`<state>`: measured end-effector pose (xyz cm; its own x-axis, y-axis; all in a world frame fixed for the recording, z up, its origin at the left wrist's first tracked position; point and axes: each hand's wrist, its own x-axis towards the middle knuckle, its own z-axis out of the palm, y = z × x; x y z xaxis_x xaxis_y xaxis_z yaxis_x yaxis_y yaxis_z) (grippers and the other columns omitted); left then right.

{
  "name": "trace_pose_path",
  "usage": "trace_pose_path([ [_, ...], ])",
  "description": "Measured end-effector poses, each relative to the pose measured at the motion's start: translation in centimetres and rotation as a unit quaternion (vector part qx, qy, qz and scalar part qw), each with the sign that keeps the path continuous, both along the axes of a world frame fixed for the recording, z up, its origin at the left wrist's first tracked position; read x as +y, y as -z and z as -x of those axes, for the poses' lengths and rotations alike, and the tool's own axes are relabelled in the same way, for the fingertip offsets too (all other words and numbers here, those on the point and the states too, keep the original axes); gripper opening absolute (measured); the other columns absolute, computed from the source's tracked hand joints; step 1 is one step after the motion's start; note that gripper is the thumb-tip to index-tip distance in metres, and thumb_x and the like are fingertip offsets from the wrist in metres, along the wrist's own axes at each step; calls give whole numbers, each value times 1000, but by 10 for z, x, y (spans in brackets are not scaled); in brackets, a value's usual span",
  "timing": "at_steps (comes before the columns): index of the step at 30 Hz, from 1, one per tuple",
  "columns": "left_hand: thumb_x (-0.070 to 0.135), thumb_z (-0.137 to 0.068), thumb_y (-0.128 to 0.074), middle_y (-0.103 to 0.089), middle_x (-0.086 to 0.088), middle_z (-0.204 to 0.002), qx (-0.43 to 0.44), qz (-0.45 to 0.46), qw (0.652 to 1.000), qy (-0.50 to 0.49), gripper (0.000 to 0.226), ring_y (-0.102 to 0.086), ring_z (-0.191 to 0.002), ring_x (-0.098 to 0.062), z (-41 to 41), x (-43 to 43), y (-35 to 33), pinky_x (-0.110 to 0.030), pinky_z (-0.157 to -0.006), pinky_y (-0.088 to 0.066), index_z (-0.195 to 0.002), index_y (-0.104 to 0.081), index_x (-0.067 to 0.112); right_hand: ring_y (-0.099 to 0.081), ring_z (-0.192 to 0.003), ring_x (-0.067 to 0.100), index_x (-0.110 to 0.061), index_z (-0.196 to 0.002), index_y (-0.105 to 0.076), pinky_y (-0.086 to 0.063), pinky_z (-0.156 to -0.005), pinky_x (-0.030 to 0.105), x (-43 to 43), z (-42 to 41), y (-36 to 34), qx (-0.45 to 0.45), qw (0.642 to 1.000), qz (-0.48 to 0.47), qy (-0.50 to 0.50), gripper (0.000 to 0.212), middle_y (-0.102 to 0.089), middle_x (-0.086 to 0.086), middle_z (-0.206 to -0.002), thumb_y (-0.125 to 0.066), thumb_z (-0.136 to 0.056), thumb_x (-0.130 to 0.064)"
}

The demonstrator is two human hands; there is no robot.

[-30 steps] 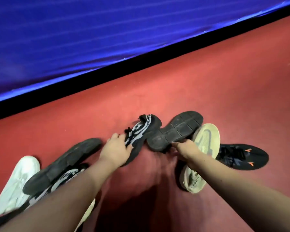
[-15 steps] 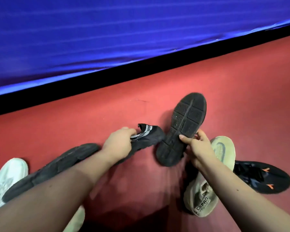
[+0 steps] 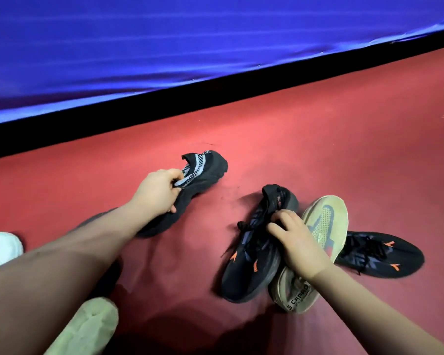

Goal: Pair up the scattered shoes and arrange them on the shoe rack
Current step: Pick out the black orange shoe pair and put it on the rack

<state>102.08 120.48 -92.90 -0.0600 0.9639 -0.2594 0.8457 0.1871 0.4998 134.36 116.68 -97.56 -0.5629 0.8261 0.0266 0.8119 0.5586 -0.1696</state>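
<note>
My left hand [image 3: 156, 192] grips the collar of a black shoe with a grey-white patterned band [image 3: 203, 170], which lies on the red floor. My right hand [image 3: 294, 239] is closed on the laces of a black shoe with orange marks [image 3: 251, 262], now upright. Its mate, a second black shoe with orange marks [image 3: 379, 254], rests at the right. Between them a cream shoe [image 3: 326, 221] lies sole up, partly under my right wrist. No shoe rack is in sight.
A white shoe [image 3: 0, 248] pokes in at the left edge and a pale cream shoe [image 3: 87, 329] sits at the bottom left. A blue curtain [image 3: 164, 47] with a black base strip [image 3: 215, 90] bounds the red floor [image 3: 318, 137] at the back.
My right hand has turned the black shoe from sole-up to upright, showing its orange marks and laces. My left hand has pulled the patterned black shoe up by its collar.
</note>
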Motion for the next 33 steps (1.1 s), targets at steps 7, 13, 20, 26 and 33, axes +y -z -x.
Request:
trace_pose_path([
  [7,2,-86,-52,-54,3,-59,-11,48,998,27,15,-69,-50,-18,-17,-6,11,-24,-51,-47,-86,-53,17,-54,-103,26,-21,-95,-57,-41,-73,40,-1,5,-11,-89,993,-71,-43,26,-57,2,-94,-40,-76,-20],
  [13,1,-86,-55,-57,-3,-53,-56,44,996,-47,20,-67,-44,-10,-15,-3,13,-12,-37,-41,-79,-50,19,-43,-83,25,-20,-87,-57,-28,-67,38,-12,44,-21,-91,985,-141,-25,16,-52,3,-80,-46,-75,-22],
  [20,10,-89,-56,-69,-12,-68,-130,63,987,-77,16,-66,-58,-23,-23,-5,5,-31,-63,-52,-103,-57,18,-52,-106,32,-10,-106,-60,-49,-84,39,-21,76,-20,-102,961,252,-54,43,-58,12,-105,-71,-73,-37],
  [26,17,-85,-61,-57,4,-55,-51,75,996,-1,13,-57,-51,-15,-38,-21,6,-28,-65,-46,-73,-59,21,-55,-77,29,-11,-77,-58,-47,-66,35,-18,14,-35,98,984,-19,147,16,-57,7,-78,-61,-83,-25],
  [33,21,-86,-62,-54,8,-55,-20,95,994,50,13,-55,-55,-14,-58,-24,5,-26,-64,-46,-73,-60,19,-62,-91,39,1,-104,-49,-47,-73,40,-4,-64,-19,170,765,151,602,56,-62,21,-100,-66,-77,-45],
])
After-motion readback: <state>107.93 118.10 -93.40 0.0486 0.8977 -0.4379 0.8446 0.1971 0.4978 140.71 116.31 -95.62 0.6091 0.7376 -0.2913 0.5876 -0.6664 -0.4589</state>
